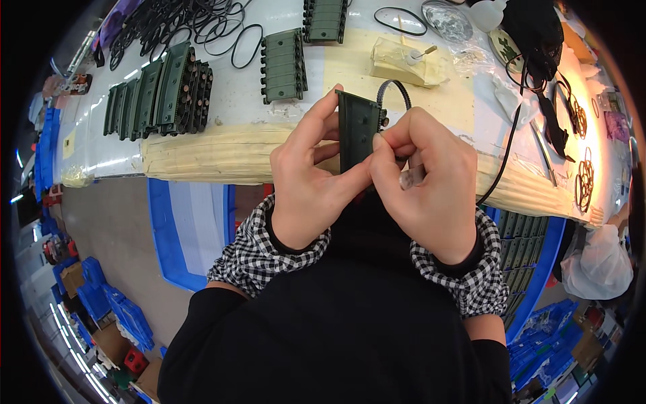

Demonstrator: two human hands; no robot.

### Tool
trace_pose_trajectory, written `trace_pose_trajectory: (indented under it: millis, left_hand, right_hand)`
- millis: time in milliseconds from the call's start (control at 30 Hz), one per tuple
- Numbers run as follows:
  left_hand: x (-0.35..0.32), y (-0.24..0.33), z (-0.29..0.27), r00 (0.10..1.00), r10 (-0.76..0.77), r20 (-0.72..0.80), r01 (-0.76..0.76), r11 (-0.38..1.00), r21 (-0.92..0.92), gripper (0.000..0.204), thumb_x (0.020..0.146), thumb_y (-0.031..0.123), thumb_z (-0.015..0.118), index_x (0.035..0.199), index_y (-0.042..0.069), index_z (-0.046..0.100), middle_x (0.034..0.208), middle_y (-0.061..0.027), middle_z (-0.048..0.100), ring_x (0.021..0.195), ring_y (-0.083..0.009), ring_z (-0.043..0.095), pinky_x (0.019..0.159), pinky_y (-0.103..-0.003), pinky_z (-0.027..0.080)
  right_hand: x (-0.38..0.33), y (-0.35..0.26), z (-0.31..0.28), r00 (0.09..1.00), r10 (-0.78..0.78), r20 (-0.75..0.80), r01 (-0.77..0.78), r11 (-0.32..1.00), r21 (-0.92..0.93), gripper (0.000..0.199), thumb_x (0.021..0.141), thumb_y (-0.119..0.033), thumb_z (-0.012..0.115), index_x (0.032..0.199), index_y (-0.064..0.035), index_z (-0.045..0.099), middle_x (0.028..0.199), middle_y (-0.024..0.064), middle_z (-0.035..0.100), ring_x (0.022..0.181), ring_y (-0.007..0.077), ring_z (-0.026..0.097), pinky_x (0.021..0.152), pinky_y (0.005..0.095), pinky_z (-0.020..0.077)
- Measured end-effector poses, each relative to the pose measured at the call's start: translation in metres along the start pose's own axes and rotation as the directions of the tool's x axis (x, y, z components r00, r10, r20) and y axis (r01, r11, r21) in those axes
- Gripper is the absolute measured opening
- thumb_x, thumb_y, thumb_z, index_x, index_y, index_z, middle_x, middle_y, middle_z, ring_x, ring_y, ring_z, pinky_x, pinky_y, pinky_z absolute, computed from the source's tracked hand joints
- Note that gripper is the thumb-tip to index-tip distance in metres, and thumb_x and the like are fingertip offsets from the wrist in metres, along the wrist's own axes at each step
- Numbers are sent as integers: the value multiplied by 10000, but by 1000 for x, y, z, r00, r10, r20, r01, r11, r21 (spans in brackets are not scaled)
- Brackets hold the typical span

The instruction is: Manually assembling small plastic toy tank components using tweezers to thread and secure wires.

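Tabletop (235, 124): pale, padded along the near edge; carries a tangle of black bands (151, 34) at upper left and a row of green panels (176, 87) below it. Work is held up over the near edge, between the hands, in front of the person's torso.

Left hand (303, 192): grasping the panel, fingers behind it, thumb at its lower part. Right hand (441, 178): thumb and forefinger pinched together at the panel's right edge; what exactly lies in the pinch is hidden.

Step in hand (judgement): fitting or adjusting a band along that edge. Next move would seem to call for a steady left hold and a small, precise fingertip push on the right, without twisting the band.

Held green panel (356, 124): dark green, matt, flat-faced, tilted near upright; lower end covered by the thumb.

Black band (397, 83): slim, ribbed-looking, arching up from the panel's right side and down behind the right hand.

Studs (384, 123): small, dark, reddish-tinged, on the right edge; count unclear.
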State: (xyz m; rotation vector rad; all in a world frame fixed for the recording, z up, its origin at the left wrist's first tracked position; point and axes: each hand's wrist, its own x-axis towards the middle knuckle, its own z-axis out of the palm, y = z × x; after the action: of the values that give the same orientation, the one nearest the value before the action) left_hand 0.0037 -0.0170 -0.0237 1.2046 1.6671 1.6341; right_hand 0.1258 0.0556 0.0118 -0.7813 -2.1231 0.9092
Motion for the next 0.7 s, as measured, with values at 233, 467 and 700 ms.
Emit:
trace_pose_trajectory:
  millis: [233,467,700]
  left_hand:
    - [0,-4,-6,993,-107,57,111,991,-79,741,730,17,752,1368,-41,382,1077,-157,641,948,-179,648,812,-297,549]
    - [13,6,-33,825,-240,511,503,725,-470,741,839,8,662,1444,11,234,1188,-198,597,998,-151,607,886,-294,494]
    - [13,10,-27,746,-208,633,584,662,-470,781,789,109,735,1411,-19,282,1147,-153,607,1017,-182,618,892,-305,491]
  right_hand:
    - [-11,-1,0,991,-132,-22,126,977,-170,81,768,18,681,824,-1,626,715,76,583,541,112,535,460,222,372]
    - [2,-3,-22,952,-153,-264,155,988,-13,211,775,-26,713,983,-38,679,856,53,601,509,66,454,426,213,325]
    - [10,-3,-26,978,181,102,-206,913,352,275,815,-24,648,1090,-24,650,776,14,638,476,20,346,435,190,286]
